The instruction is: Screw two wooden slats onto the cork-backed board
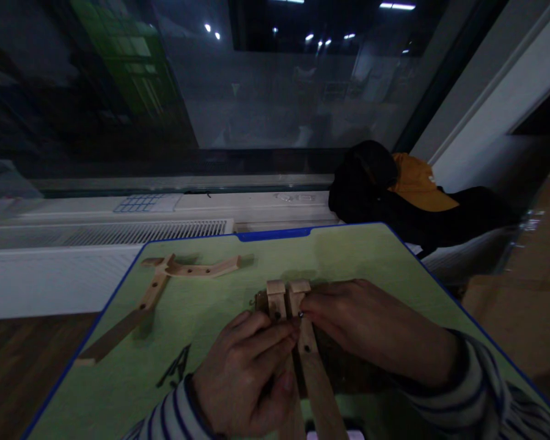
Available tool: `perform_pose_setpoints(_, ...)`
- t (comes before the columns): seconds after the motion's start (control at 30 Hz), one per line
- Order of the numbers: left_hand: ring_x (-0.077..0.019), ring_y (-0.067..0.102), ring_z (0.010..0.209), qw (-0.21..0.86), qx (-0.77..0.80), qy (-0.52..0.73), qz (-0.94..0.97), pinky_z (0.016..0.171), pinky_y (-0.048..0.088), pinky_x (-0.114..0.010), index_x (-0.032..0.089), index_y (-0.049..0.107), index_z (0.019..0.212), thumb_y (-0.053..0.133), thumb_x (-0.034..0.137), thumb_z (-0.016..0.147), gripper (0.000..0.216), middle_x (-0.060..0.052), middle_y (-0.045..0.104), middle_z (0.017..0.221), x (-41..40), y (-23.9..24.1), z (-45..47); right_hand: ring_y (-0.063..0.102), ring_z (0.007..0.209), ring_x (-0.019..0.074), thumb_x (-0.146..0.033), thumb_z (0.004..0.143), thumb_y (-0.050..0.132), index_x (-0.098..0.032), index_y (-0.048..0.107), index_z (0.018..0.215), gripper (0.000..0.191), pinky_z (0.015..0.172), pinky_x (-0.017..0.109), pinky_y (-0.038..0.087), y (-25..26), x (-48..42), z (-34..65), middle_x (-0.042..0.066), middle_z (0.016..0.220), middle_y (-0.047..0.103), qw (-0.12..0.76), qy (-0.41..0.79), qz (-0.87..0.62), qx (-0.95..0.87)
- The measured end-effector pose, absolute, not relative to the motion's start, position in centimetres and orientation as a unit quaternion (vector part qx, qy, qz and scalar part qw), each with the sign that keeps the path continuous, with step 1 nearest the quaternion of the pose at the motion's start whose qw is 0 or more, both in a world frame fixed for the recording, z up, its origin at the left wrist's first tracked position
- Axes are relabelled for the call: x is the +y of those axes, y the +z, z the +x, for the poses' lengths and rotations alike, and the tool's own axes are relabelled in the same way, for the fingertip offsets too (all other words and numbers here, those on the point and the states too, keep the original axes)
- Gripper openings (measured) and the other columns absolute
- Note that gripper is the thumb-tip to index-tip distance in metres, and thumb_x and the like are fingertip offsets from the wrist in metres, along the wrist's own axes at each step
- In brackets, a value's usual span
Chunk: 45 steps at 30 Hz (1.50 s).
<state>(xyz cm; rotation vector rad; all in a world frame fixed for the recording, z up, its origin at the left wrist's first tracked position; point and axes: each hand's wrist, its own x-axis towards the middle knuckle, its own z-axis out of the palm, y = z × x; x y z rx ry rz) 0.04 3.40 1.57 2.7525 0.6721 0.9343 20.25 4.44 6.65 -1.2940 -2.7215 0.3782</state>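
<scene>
Two narrow wooden pieces with curved end blocks lie side by side on the table, the left wooden piece (276,300) and the right wooden piece (318,385). Dark holes show along the right one. My left hand (252,370) is closed over the left piece, its fingertips reaching toward the gap. My right hand (362,318) pinches at a small dark metal piece (301,314), perhaps a screw, at the right piece's upper part. Fingers hide most of it. Several dark screws (176,366) lie loose left of my left hand.
A joined wooden part (153,293) with curved and straight arms lies at the table's left back. Something dark brown (348,366) lies under the right wrist. A pinkish object (355,434) shows at the front edge. Behind stand a radiator (146,231), a window, and an orange cap (417,180) on black cloth.
</scene>
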Motion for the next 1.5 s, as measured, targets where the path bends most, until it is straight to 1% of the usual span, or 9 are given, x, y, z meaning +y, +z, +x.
perform_pose_setpoints(0.2, -0.0239, 0.057, 0.072, 0.082, 0.231, 0.302, 0.921, 0.062, 0.052, -0.042, 0.009, 0.068, 0.098, 0.046, 0.016, 0.074, 0.033, -0.010, 0.071, 0.103, 3.4, 1.3, -0.1, 0.066, 0.082, 0.0174, -0.015, 0.087, 0.048, -0.018, 0.062, 0.097, 0.018, 0.072, 0.028, 0.048, 7.0, 4.4, 20.3, 0.005, 0.089, 0.071, 0.057, 0.126, -0.435, -0.890)
perform_pose_setpoints(0.43, -0.0242, 0.057, 0.072, 0.071, 0.223, 0.300, 0.925, 0.062, 0.053, -0.043, 0.007, 0.069, 0.096, 0.045, 0.016, 0.075, 0.033, -0.011, 0.071, 0.100, 3.5, 1.1, -0.2, 0.065, 0.086, 0.0162, -0.015, 0.086, 0.049, -0.020, 0.061, 0.096, 0.017, 0.078, 0.028, 0.048, 8.6, 2.1, 20.7, 0.003, 0.093, 0.069, 0.064, 0.163, -0.411, -0.895)
perform_pose_setpoints(0.57, -0.0244, 0.057, 0.074, 0.068, 0.220, 0.294, 0.928, 0.063, 0.053, -0.044, 0.006, 0.068, 0.098, 0.045, 0.016, 0.077, 0.033, -0.012, 0.070, 0.105, 3.6, 0.9, -0.3, 0.065, 0.078, 0.0140, -0.010, 0.083, 0.050, -0.025, 0.060, 0.100, 0.025, 0.072, 0.025, 0.049, 8.3, -1.3, 21.5, -0.001, 0.090, 0.070, 0.045, 0.202, -0.418, -0.885)
perform_pose_setpoints(0.67, -0.0249, 0.057, 0.077, 0.067, 0.223, 0.291, 0.928, 0.065, 0.053, -0.045, 0.006, 0.068, 0.100, 0.046, 0.016, 0.077, 0.033, -0.012, 0.069, 0.108, 3.6, 0.8, -0.4, 0.065, 0.074, 0.0148, -0.011, 0.080, 0.052, -0.027, 0.058, 0.102, 0.029, 0.069, 0.025, 0.049, 7.2, -3.2, 21.9, -0.002, 0.087, 0.070, 0.050, 0.198, -0.418, -0.885)
perform_pose_setpoints(0.77, -0.0246, 0.057, 0.078, 0.068, 0.223, 0.292, 0.927, 0.065, 0.053, -0.044, 0.007, 0.067, 0.101, 0.046, 0.016, 0.077, 0.034, -0.012, 0.069, 0.108, 3.6, 0.7, -0.5, 0.065, 0.071, 0.0150, -0.012, 0.080, 0.051, -0.026, 0.058, 0.099, 0.025, 0.067, 0.025, 0.049, 6.5, -3.9, 21.8, -0.002, 0.082, 0.069, 0.057, 0.189, -0.406, -0.892)
perform_pose_setpoints(0.9, -0.0231, 0.057, 0.076, 0.067, 0.220, 0.295, 0.927, 0.065, 0.053, -0.042, 0.008, 0.068, 0.100, 0.044, 0.016, 0.078, 0.034, -0.013, 0.068, 0.109, 3.6, 0.6, -0.5, 0.065, 0.075, 0.0145, -0.010, 0.080, 0.050, -0.023, 0.056, 0.099, 0.024, 0.070, 0.025, 0.049, 6.5, -3.6, 21.3, -0.001, 0.086, 0.069, 0.069, 0.176, -0.387, -0.902)
perform_pose_setpoints(1.07, -0.0240, 0.057, 0.077, 0.068, 0.219, 0.296, 0.927, 0.065, 0.053, -0.043, 0.007, 0.067, 0.102, 0.046, 0.015, 0.077, 0.034, -0.012, 0.068, 0.110, 3.6, 0.7, -0.5, 0.063, 0.067, 0.0130, -0.010, 0.080, 0.049, -0.022, 0.057, 0.094, 0.020, 0.067, 0.023, 0.048, 6.7, -3.4, 21.0, -0.003, 0.075, 0.068, 0.049, 0.181, -0.384, -0.904)
perform_pose_setpoints(1.4, -0.0235, 0.055, 0.078, 0.064, 0.223, 0.294, 0.927, 0.066, 0.053, -0.042, 0.007, 0.067, 0.103, 0.045, 0.016, 0.078, 0.034, -0.011, 0.068, 0.110, 3.5, 0.6, -0.6, 0.065, 0.072, 0.0149, -0.009, 0.079, 0.050, -0.022, 0.057, 0.100, 0.025, 0.067, 0.024, 0.048, 6.4, -3.7, 21.1, -0.001, 0.084, 0.069, 0.060, 0.181, -0.396, -0.898)
perform_pose_setpoints(1.5, -0.0231, 0.056, 0.078, 0.060, 0.223, 0.298, 0.926, 0.065, 0.053, -0.042, 0.008, 0.067, 0.103, 0.045, 0.016, 0.078, 0.034, -0.011, 0.068, 0.110, 3.6, 0.7, -0.5, 0.064, 0.070, 0.0143, -0.009, 0.079, 0.049, -0.022, 0.057, 0.099, 0.026, 0.066, 0.024, 0.048, 6.5, -3.7, 21.1, -0.001, 0.081, 0.069, 0.070, 0.181, -0.399, -0.896)
